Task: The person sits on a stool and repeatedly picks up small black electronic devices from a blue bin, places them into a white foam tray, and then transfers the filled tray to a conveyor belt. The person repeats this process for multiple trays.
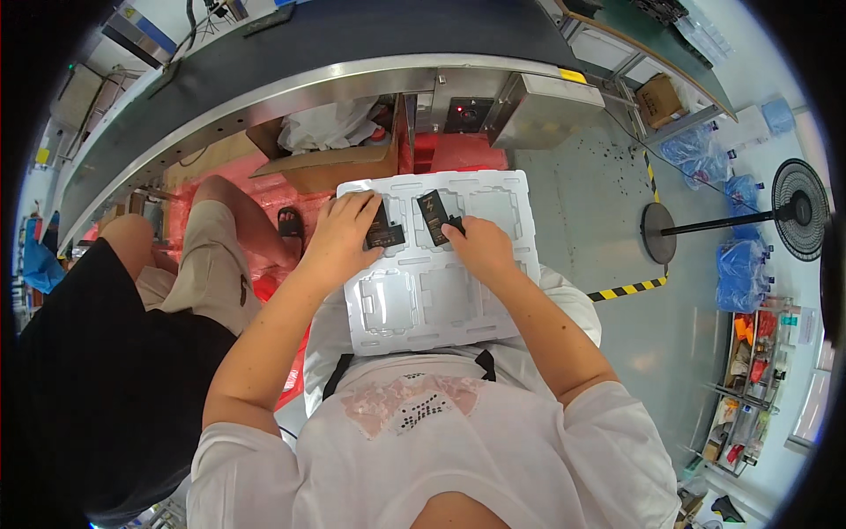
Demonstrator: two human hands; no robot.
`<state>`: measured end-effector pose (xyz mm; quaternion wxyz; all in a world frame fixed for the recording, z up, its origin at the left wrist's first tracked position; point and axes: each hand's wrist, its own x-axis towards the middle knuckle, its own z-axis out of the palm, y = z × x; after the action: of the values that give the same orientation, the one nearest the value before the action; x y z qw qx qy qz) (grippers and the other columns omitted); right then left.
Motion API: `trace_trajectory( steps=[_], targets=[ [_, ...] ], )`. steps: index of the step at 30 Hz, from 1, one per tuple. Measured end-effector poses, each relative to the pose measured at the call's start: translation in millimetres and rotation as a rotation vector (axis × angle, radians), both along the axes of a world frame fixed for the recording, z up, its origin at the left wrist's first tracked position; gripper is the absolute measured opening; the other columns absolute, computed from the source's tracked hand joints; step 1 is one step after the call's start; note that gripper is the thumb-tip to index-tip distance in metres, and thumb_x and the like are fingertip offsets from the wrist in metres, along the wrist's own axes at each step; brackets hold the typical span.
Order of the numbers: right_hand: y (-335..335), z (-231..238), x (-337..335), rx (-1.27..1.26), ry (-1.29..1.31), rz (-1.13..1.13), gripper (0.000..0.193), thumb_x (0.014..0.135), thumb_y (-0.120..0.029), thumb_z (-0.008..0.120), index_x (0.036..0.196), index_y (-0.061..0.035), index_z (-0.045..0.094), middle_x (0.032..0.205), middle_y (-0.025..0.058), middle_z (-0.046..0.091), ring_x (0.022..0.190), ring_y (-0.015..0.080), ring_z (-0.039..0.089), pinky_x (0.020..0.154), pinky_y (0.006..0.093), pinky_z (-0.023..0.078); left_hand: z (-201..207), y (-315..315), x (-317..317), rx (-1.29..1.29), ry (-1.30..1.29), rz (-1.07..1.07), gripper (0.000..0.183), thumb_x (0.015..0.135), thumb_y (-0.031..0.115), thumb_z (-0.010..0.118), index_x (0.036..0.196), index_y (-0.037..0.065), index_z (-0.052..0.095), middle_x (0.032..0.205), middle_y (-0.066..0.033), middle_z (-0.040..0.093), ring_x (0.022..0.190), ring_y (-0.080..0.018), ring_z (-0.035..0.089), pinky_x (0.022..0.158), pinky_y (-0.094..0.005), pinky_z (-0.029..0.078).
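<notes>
A white moulded plastic tray (405, 291) with shallow recesses lies across my lap. Two flat, black, L-shaped batteries with pale printing are at its far half. My left hand (339, 236) is closed on the left battery (384, 231), fingers over its far edge and thumb by its near edge. The right battery (432, 219) tilts slightly, and my right hand (483, 247) pinches its lower right corner. Whether either battery rests in a recess or is lifted, I cannot tell. The near recesses hold nothing.
A dark conveyor bench (370, 35) with a metal edge runs beyond the tray. Beneath it stands a cardboard box (339, 167) with plastic bags. Another person's leg (211, 256) is close on my left. A black fan (797, 210) stands right.
</notes>
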<state>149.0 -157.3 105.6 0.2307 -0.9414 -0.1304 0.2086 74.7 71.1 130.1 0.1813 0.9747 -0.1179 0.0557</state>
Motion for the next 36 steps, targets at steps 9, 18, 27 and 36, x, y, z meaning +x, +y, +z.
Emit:
trace_trajectory(
  steps=[9,18,27,36],
  targets=[
    [-7,5,8,-0.1,0.052,0.089,0.053,0.092,-0.045,0.041,0.083,0.0006,0.067,0.082,0.0197,0.065,0.083,0.0372,0.063,0.075,0.0456,0.047,-29,-7,-13,0.003,0.108,0.022,0.056,0.075,0.015,0.064,0.127,0.001,0.048,0.14,-0.0141,0.037,0.132,-0.0287,0.034,0.104,-0.0536,0.026],
    [-7,7,16,-0.159,0.169,0.12,0.053,0.092,-0.045,0.042,0.081,0.0008,0.066,0.081,0.0199,0.065,0.081,0.0368,0.063,0.074,0.0449,0.047,-45,-25,-29,0.038,0.05,0.144,0.048,0.083,0.008,0.054,0.13,0.003,0.044,0.145,-0.0114,0.033,0.135,-0.0279,0.03,0.108,-0.0554,0.019],
    [2,53,41,-0.26,0.441,0.431,0.058,0.09,-0.05,0.046,0.059,-0.0024,0.057,0.056,0.0108,0.053,0.058,0.0273,0.054,0.062,0.0395,0.044,-39,-69,-20,-0.08,0.002,-0.136,0.042,0.087,0.02,0.056,0.126,0.006,0.049,0.144,-0.0108,0.035,0.135,-0.0268,0.029,0.108,-0.0551,0.019],
    [9,148,121,0.608,-0.288,0.037,0.041,0.088,-0.037,0.059,0.06,-0.0074,0.054,0.059,-0.0046,0.049,0.055,0.0042,0.042,0.052,0.0217,0.034,-21,-84,33,0.078,0.146,-0.023,0.05,0.073,0.03,0.07,0.113,0.005,0.056,0.118,-0.0163,0.048,0.111,-0.0301,0.045,0.09,-0.0483,0.034]
  ],
)
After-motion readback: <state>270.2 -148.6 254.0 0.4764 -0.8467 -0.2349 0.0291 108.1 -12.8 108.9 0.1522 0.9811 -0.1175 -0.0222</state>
